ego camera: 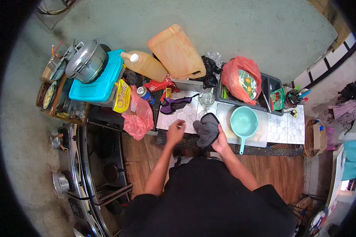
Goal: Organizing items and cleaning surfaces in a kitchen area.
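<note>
My right hand [221, 139] grips the right side of a dark grey cloth with black edging [208, 130], holding it up over the counter's front edge. To its left, my left hand [176, 131] hovers over the hexagon-patterned counter top [190, 117] with its fingers curled and apart; it holds nothing that I can see. A purple and black cloth [175, 105] lies beyond my left hand. Behind the grey cloth stands a clear drinking glass [207, 100]. The mint-green dipper [244, 122] rests on a pale board [262, 130] to the right of my right hand.
A grey tray [280, 111] holds a red plastic bag [230, 74]. At the back are an orange cutting board [176, 53] and a plastic jug [149, 65]. Left of the cloths are a drink can [148, 97], a pink bag [139, 121], a turquoise-lidded box [92, 91] and a metal pot [87, 63].
</note>
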